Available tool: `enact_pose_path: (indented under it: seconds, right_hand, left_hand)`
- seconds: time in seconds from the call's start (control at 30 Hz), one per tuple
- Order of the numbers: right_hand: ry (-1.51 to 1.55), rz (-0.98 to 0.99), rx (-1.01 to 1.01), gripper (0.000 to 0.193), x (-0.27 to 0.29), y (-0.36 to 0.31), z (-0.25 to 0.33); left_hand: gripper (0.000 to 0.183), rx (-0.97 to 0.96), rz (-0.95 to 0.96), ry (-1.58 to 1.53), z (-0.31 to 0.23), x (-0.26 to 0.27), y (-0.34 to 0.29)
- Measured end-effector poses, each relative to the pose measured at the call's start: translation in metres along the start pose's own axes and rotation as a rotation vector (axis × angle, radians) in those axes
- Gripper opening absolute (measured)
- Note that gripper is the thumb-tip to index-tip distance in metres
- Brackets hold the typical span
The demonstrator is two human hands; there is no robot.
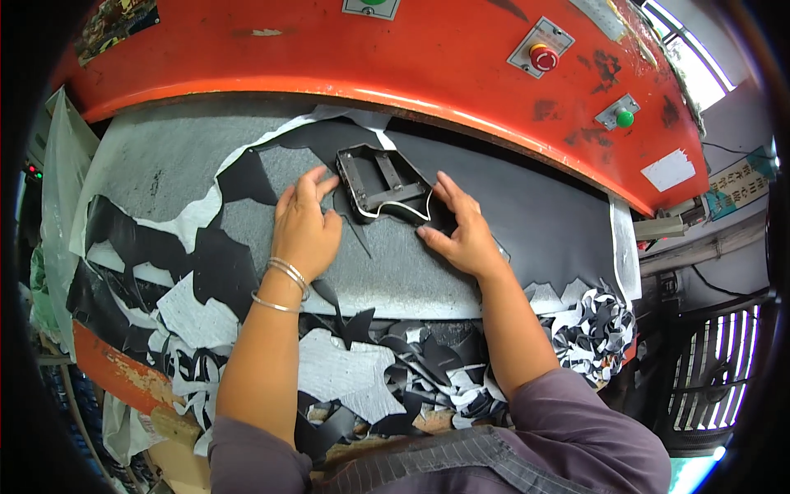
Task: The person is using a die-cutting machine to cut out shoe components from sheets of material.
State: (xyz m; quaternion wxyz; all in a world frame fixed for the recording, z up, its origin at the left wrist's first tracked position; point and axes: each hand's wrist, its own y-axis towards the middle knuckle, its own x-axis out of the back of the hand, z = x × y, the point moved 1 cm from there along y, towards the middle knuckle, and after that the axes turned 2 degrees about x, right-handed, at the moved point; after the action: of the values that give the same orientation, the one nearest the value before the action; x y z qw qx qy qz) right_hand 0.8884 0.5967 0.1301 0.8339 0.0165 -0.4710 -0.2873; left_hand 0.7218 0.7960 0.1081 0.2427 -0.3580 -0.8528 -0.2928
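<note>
A steel cutting die [387,195], an open frame with crossbars and a pale curved edge, sits on a dark sheet laid over the grey board. My left hand [306,226] is at the die's left side, fingers outstretched, a bracelet and bangle on the wrist. At the right corner of the die is my right hand [462,230], thumb and fingers spread apart around that corner. Whether the fingertips touch the metal, I cannot tell. The black sheet material [543,218] stretches to the right, with a ragged cut edge. Dark cut pieces [220,272] lie left of my left hand.
An orange machine beam [329,53] spans the far side, carrying a red stop button [544,57] and a green button [625,119]. Black and white scraps [411,362] pile along the near edge, with more shredded offcuts [597,333] at right. Plastic sheeting [66,198] hangs at left.
</note>
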Motion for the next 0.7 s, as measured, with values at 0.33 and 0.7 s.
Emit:
enact_pose_path:
  seconds: [0.33,0.7]
  right_hand:
    - [0.05,-0.08,0.047,0.072,-0.007,0.011,-0.004]
    - [0.077,-0.027,0.069,0.072,-0.005,0.016,-0.005]
  left_hand:
    - [0.052,-0.059,0.105,0.112,-0.006,0.005,0.005]
    - [0.054,-0.028,0.162,0.136,-0.009,0.006,0.008]
